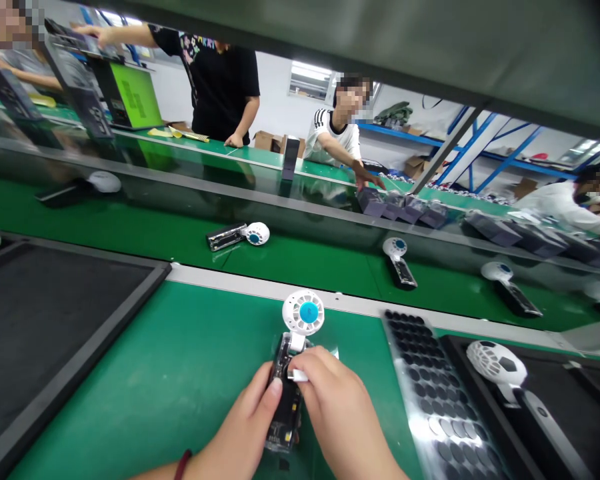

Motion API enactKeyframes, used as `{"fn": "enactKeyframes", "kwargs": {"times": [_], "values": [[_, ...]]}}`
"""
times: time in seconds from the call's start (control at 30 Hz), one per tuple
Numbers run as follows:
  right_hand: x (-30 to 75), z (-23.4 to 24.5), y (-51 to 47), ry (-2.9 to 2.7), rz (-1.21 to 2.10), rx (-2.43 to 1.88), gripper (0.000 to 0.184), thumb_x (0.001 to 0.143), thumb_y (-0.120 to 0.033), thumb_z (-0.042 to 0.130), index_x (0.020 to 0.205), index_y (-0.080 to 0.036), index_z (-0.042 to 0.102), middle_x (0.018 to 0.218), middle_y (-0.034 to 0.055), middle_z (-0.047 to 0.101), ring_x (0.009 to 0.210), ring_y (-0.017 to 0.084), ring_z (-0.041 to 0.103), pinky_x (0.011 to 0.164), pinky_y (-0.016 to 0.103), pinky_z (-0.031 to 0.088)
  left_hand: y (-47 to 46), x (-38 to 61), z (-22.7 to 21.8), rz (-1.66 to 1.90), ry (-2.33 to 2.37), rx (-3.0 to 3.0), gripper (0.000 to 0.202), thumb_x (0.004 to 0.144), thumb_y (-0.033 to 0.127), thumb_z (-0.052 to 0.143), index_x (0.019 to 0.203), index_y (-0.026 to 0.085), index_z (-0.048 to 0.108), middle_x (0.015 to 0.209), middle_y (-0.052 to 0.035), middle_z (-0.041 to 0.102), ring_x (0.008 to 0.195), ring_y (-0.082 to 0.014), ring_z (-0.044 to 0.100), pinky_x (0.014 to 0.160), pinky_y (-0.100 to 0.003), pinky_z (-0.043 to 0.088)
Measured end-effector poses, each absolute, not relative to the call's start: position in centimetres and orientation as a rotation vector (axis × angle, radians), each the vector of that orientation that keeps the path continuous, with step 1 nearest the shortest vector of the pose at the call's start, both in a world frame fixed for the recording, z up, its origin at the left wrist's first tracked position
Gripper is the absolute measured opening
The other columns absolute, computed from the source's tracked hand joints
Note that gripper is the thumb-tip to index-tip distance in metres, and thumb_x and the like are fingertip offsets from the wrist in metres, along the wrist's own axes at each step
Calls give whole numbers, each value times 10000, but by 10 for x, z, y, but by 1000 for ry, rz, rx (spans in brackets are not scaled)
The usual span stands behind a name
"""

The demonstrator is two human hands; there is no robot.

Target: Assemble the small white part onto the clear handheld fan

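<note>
A handheld fan (304, 312) with a white round head, a blue centre and a dark, clear-cased handle stands tilted in front of me. My left hand (245, 423) is closed around the left side of its handle, thumb on the front face. In the fingers of my right hand (343, 407) is a small white piece (299, 376), pinched against the upper part of the handle. Its exact kind is hard to make out, since my fingers cover most of it. Circuit parts show through the clear case.
Beyond the metal rail, a green conveyor belt (330, 267) carries several similar fans. A sheet of black round pads (425, 373) lies to my right, beside a black tray (525, 440) holding a football-patterned fan (497, 367). Another black tray (55, 333) is at left. Co-workers stand across the line.
</note>
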State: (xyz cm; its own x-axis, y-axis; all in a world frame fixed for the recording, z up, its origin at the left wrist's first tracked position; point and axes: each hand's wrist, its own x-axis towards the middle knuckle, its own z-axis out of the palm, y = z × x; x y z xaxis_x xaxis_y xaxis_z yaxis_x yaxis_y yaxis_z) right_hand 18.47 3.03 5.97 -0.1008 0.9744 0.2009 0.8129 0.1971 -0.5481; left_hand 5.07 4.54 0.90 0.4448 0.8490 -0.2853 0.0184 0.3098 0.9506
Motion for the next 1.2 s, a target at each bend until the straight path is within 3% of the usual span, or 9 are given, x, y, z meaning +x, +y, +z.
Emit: {"fn": "enactKeyframes", "kwargs": {"times": [0.17,0.3,0.43,0.57,0.67,0.77,0.9,1.1,1.2], "values": [[188,60,34,-2014,380,-1636,199,749,-42,460,774,-195,586,773,30,574,707,179,525,614,255,421,45,53,8,648,959,1070,470,805,525,370,1153,220,451,1071,-57,593,882,-239,549,837,-372,388],[188,59,32,-2003,382,-1613,200,750,-30,476,763,-199,583,774,22,564,724,177,509,626,262,415,46,52,9,690,969,1099,438,806,498,397,1132,218,481,1003,-49,624,1022,-261,494,893,-367,354],[183,50,28,-1857,388,-1692,234,743,-20,454,772,-211,587,822,20,507,690,161,512,571,250,399,47,52,7,688,1022,1093,430,793,511,414,1087,215,514,1078,-42,587,1040,-246,469,896,-331,343],[180,40,27,-1407,636,-1702,223,768,-141,494,943,-275,528,882,0,468,747,170,504,661,272,404,47,52,0,654,920,957,395,800,479,432,1110,236,466,1067,-45,593,789,-202,577,743,-329,429],[186,33,24,-1138,828,-1667,250,766,-256,518,1003,-254,439,792,-22,451,675,158,500,608,252,421,47,50,1,641,753,806,428,796,448,469,1155,230,386,972,-54,615,697,-184,597,637,-313,446],[196,27,17,-1113,922,-1634,183,824,-369,427,923,-219,456,687,-34,441,634,152,499,567,236,422,50,47,14,613,617,677,426,787,418,499,1132,208,365,869,-48,616,675,-184,605,629,-314,436],[205,21,6,-1127,988,-1610,266,847,-436,387,758,-216,507,650,-32,454,640,152,481,575,227,403,54,44,32,552,556,608,347,745,304,546,1046,172,437,973,-95,594,768,-227,610,693,-364,443],[203,19,0,-1212,1042,-1498,232,847,-381,430,965,-241,574,938,25,569,834,185,543,695,243,435,54,45,33,566,703,681,303,801,379,442,1018,169,433,684,-22,597,494,-137,578,441,-217,404],[201,18,-2,-1287,918,-1420,155,842,-277,467,965,-264,561,873,6,589,825,164,570,708,219,449,54,46,32,568,733,724,379,778,412,473,1056,163,406,676,-31,613,453,-122,562,401,-192,382]]}}
